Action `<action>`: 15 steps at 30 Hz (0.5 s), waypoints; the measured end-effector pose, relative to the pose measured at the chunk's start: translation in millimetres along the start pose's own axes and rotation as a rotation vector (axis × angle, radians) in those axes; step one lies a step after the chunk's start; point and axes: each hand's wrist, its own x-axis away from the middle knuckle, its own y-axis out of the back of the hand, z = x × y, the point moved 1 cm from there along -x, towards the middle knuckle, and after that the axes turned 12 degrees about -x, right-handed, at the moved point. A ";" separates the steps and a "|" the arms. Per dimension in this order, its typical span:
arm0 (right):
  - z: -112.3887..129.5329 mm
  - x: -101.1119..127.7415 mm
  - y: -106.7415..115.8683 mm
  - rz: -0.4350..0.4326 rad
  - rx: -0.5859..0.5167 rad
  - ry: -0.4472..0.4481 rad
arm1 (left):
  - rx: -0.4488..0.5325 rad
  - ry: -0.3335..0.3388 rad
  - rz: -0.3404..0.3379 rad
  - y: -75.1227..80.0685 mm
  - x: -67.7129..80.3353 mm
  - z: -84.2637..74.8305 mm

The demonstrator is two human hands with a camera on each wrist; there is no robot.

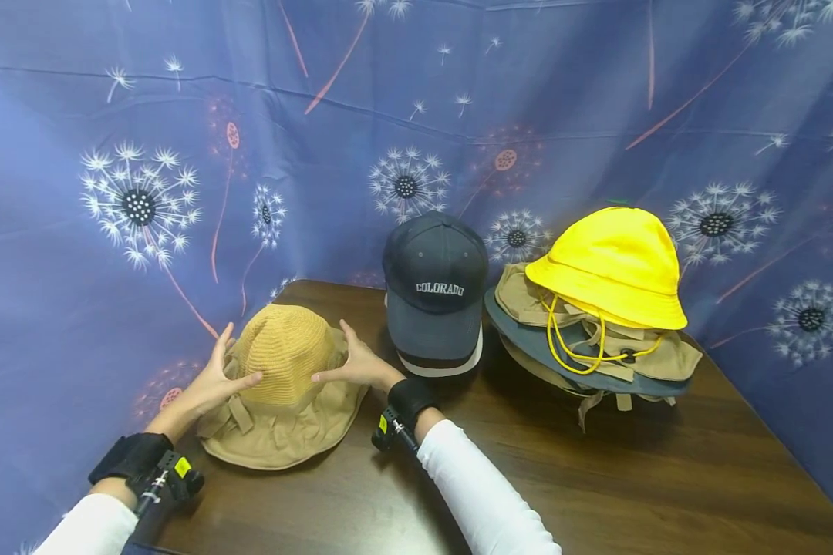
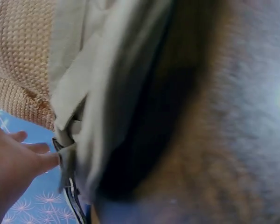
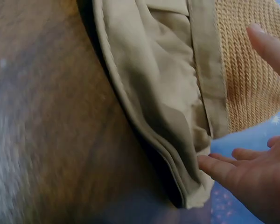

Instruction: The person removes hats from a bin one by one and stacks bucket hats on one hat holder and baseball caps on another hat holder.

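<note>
A tan sun hat [image 1: 284, 385] with a knitted straw-coloured crown and a floppy cloth brim lies at the table's left front. My left hand [image 1: 231, 362] is at the crown's left side, fingers spread and straight, thumb tip touching the knit. My right hand [image 1: 336, 356] mirrors it on the right side, thumb against the crown. Neither hand grips anything. The left wrist view shows the left hand [image 2: 18, 163] beside the brim [image 2: 93, 84] and knit crown [image 2: 18, 60]. The right wrist view shows the right hand [image 3: 252, 179] next to the brim [image 3: 168, 93] and crown [image 3: 247, 84].
A navy "COLORADO" cap [image 1: 433, 293] stands behind the right hand. To its right is a stack of hats [image 1: 597, 351] topped by a yellow bucket hat [image 1: 611, 266] with a dangling cord. The dark wooden table [image 1: 652, 478] is ringed by a blue dandelion-print curtain [image 1: 111, 200].
</note>
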 end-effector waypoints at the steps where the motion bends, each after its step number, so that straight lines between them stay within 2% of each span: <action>1: -1.0 -0.8 -1.8 0.002 -0.004 -0.003 | 0.017 -0.018 0.013 -2.5 0.0 1.0; 3: -2.6 -2.2 -4.8 0.004 -0.009 0.008 | 0.037 -0.039 0.021 -7.0 0.5 1.9; 7: -1.8 -4.1 -8.5 -0.025 0.013 0.072 | 0.043 -0.057 -0.029 -10.5 2.7 1.4; 10: 1.5 -4.2 -9.7 -0.038 0.032 0.104 | 0.024 -0.051 -0.072 -8.0 6.3 -0.2; 15: 12.0 -0.4 -7.6 -0.007 0.049 0.118 | 0.016 -0.054 -0.113 -0.1 12.4 -9.1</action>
